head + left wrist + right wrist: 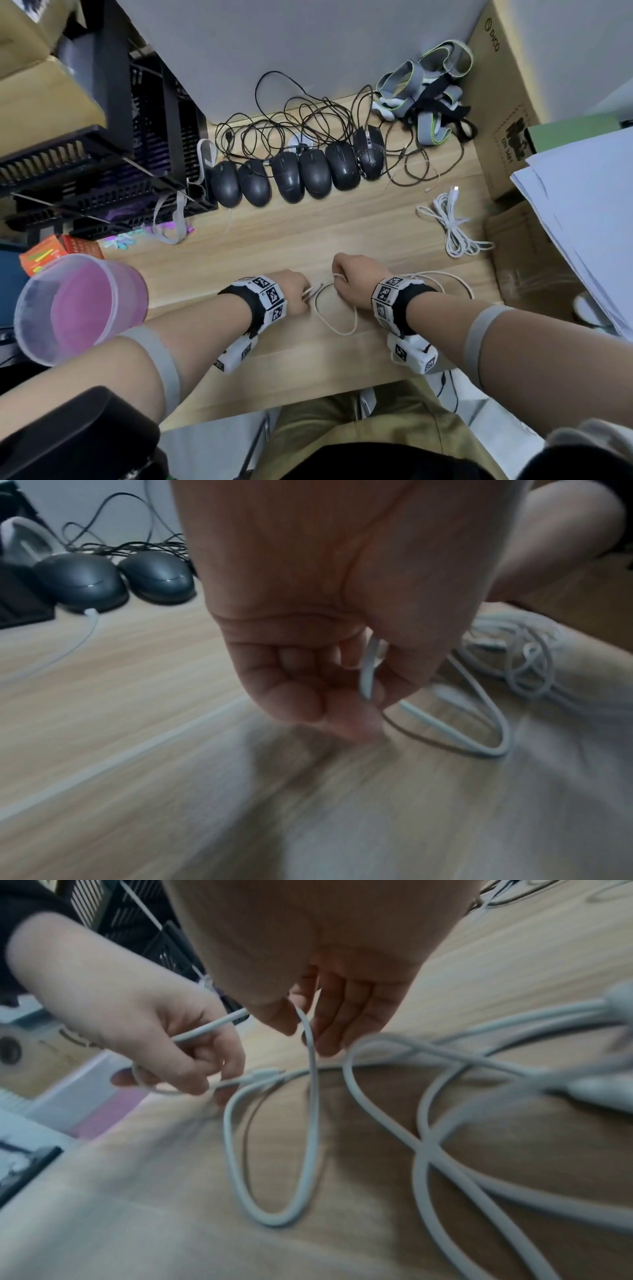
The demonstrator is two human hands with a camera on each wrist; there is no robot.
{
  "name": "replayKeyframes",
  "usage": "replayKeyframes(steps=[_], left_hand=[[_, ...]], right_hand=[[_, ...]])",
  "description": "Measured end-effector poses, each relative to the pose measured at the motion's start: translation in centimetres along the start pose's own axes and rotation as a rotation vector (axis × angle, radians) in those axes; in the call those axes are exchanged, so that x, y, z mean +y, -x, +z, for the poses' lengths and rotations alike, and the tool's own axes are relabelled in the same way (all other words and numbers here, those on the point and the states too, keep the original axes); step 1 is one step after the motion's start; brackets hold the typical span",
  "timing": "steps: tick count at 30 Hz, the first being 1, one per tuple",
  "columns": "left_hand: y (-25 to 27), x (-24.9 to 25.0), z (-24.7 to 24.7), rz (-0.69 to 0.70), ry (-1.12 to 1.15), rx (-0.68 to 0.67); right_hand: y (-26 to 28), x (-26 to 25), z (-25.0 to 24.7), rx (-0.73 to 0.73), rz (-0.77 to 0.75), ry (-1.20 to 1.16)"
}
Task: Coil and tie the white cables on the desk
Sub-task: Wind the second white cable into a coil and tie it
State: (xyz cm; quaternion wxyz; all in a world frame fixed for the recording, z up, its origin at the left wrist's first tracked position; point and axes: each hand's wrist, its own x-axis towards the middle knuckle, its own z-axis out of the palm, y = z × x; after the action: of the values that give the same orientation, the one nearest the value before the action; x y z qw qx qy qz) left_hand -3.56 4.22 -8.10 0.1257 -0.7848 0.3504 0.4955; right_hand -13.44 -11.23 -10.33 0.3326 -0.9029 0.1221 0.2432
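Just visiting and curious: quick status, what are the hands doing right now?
Left hand pinches white cable end. Right hand grips same cable; loop lies on desk between them. Second white cable untouched, far right. Nothing in the way.

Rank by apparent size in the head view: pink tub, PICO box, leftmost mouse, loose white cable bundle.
1. PICO box, though cut off by the frame.
2. Pink tub; it is nearer the camera, so its lead over the rest is unsure.
3. Cable bundle.
4. Leftmost mouse.

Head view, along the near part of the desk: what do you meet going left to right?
pink-bottomed plastic tub → left hand → white cable loop → right hand → bundled white cable
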Motion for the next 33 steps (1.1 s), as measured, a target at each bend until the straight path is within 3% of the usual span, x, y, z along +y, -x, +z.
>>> replayKeyframes(steps=[6, 8, 12, 16, 21, 29, 33], left_hand=[[1.9, 0.4, -3.9, -0.011, 0.488, 0.101], [2.6, 0.4, -5.5, 0.007, 0.674, 0.203], [3.4, 1.0, -7.9, 0.045, 0.953, 0.451], [3.1, 1.9, -8.0, 0.043, 0.942, 0.465], [3.0, 3.8, -8.3, 0.062, 1.141, 0.396], [1.9, 4.0, -9.4, -0.052, 0.942, 0.764], [1.8, 4.0, -10.0, -0.080, 1.106, 0.869]], right_hand=[[-0.5, -1.4, -3.4, 0.178, 0.097, -0.414], [-0.7, -1.6, -4.0, 0.202, 0.166, -0.556], [-1.2, -1.7, -4.3, 0.114, 0.225, -0.923], [-1.6, -2.4, -5.2, 0.181, 0.196, -0.895], [-1.0, -4.2, -6.3, 0.232, 0.018, -0.579], [-0.3, -4.9, -5.7, 0.070, -0.064, -0.797], [0.5, -4.7, -5.1, 0.028, -0.096, -0.829]])
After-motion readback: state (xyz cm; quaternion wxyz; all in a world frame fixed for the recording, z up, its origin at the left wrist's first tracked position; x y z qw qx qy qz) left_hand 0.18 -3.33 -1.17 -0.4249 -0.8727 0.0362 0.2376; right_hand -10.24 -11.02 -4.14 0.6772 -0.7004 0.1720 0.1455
